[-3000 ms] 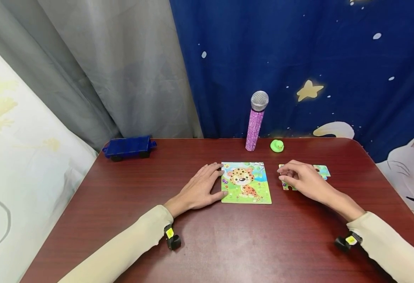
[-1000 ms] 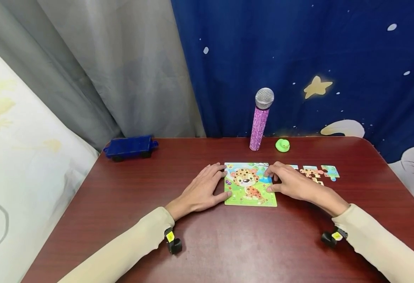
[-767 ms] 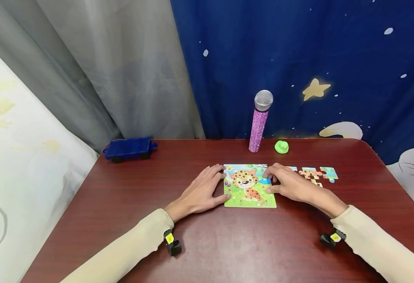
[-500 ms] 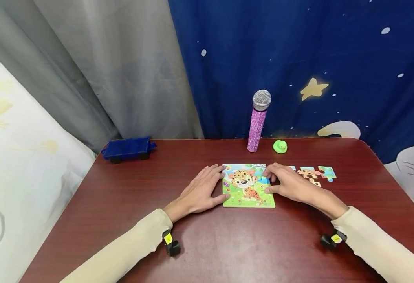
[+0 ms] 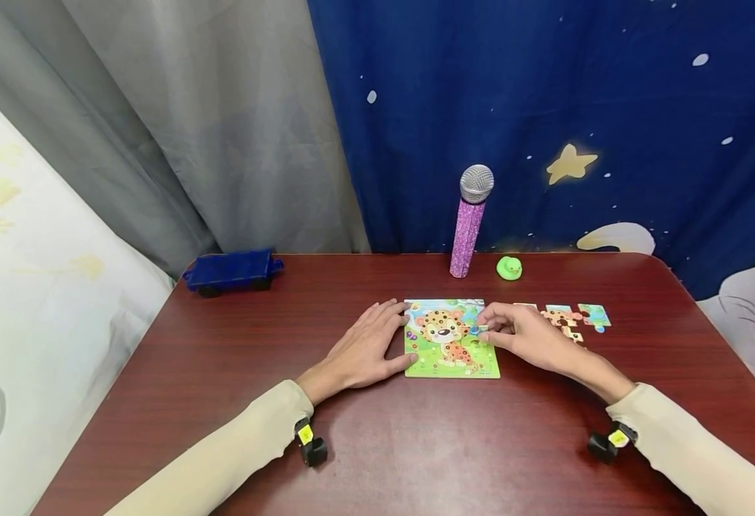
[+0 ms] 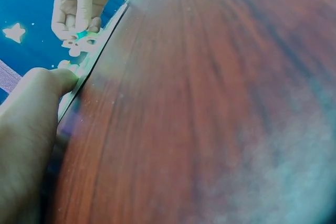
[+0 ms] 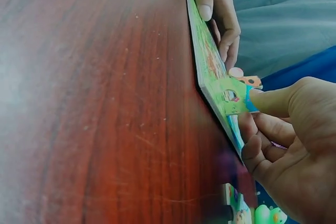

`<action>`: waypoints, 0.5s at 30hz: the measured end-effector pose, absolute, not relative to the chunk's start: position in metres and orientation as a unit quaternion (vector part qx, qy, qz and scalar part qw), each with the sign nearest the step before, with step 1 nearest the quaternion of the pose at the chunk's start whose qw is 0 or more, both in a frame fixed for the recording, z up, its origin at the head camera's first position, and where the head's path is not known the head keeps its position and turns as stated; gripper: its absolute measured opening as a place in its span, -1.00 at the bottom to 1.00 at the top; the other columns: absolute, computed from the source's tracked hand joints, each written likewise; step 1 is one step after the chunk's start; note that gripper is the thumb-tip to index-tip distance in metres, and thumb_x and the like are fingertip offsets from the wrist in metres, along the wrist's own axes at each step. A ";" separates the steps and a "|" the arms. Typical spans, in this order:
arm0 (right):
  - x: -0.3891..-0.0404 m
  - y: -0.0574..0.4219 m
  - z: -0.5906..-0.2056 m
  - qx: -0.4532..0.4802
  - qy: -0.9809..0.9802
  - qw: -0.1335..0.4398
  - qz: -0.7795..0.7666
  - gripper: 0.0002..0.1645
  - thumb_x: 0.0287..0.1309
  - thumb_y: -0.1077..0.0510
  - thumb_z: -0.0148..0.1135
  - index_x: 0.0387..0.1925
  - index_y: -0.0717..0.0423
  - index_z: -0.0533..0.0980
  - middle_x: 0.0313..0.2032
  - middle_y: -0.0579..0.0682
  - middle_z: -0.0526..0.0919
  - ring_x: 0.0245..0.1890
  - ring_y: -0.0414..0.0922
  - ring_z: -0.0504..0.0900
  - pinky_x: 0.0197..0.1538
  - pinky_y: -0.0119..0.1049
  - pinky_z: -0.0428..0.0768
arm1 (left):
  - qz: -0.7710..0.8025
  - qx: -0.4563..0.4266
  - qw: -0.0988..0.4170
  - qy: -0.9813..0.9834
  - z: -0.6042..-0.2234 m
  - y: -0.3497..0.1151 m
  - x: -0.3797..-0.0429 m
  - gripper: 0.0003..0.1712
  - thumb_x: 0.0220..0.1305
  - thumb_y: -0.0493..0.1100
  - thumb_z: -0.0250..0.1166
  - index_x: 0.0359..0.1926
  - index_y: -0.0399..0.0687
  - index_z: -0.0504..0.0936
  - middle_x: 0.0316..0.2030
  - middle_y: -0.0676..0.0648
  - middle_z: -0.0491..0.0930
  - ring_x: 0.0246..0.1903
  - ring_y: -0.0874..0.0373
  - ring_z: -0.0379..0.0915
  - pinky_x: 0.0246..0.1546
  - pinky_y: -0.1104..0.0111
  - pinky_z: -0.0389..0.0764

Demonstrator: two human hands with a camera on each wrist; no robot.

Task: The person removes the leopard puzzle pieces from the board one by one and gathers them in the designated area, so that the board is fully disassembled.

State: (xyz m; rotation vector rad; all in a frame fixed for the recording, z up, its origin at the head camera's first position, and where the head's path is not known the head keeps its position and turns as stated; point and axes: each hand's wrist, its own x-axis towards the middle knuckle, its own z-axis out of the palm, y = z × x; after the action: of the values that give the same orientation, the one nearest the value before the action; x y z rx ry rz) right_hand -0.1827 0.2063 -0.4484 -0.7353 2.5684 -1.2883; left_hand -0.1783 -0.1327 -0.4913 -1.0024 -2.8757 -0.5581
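Observation:
A square jigsaw puzzle [image 5: 448,369] with a spotted leopard cub on green lies flat on the dark red table. My left hand [image 5: 366,350] lies at its left side, thumb and fingertips touching the edge, fingers fairly straight. Over the puzzle's right part, my right hand [image 5: 527,337] pinches a jigsaw piece [image 7: 234,95] between thumb and fingers. In the right wrist view this green, blue and orange piece stands tilted above the puzzle surface. The left wrist view shows the same jigsaw piece [image 6: 79,44] below the right fingertips. My right hand partly hides the puzzle's right edge.
Several loose jigsaw pieces [image 5: 561,317] lie to the right, partly behind the right hand. A glittery pink microphone [image 5: 465,236] stands upright near the back edge beside a green toy duck [image 5: 509,269]. A blue toy wagon [image 5: 232,272] sits at the back left.
My right hand has come left from the loose pieces to the puzzle's right part. In the last half second its fingers have lifted and a piece shows between them. The left hand has stayed put.

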 end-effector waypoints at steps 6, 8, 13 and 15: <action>-0.180 0.209 -0.448 -0.239 0.864 0.096 -0.433 -0.95 0.45 0.27 0.44 -0.14 0.07 0.74 -0.21 -0.08 0.85 -0.15 -0.14 0.80 -0.07 -0.41 0.66 | -0.180 -0.326 0.024 -0.928 -0.491 -0.132 -0.179 -0.17 0.50 0.36 0.27 0.49 -0.12 0.51 0.69 -0.09 0.23 0.72 -0.05 -0.01 0.74 0.11 -0.11; -0.179 0.210 -0.446 -0.240 0.862 0.095 -0.435 -0.95 0.46 0.26 0.44 -0.14 0.06 0.74 -0.20 -0.09 0.86 -0.13 -0.13 0.81 -0.06 -0.41 0.67 | -0.182 -0.328 0.027 -0.927 -0.490 -0.132 -0.179 -0.17 0.50 0.35 0.28 0.49 -0.13 0.51 0.69 -0.09 0.23 0.72 -0.06 0.00 0.74 0.10 -0.09; -0.177 0.213 -0.443 -0.233 0.866 0.079 -0.436 -0.97 0.48 0.19 0.45 -0.11 0.04 0.74 -0.16 -0.10 0.86 -0.09 -0.12 0.83 -0.04 -0.40 0.69 | -0.183 -0.327 0.024 -0.927 -0.490 -0.133 -0.179 -0.16 0.51 0.35 0.27 0.51 -0.14 0.50 0.69 -0.09 0.22 0.72 -0.06 -0.01 0.74 0.08 -0.10; -0.177 0.217 -0.442 -0.223 0.870 0.070 -0.435 -0.96 0.49 0.15 0.45 -0.11 0.02 0.75 -0.17 -0.09 0.85 -0.12 -0.11 0.81 -0.09 -0.38 0.67 | -0.182 -0.326 0.022 -0.927 -0.490 -0.133 -0.178 -0.15 0.51 0.36 0.27 0.52 -0.14 0.50 0.69 -0.09 0.22 0.72 -0.05 -0.01 0.74 0.09 -0.10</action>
State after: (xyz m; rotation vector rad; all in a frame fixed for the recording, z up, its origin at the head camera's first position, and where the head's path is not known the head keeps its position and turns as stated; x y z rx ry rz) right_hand -0.1766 0.2166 -0.4424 -0.6706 2.6172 -1.3074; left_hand -0.1781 -0.1333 -0.4898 -1.0115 -2.8736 -0.5635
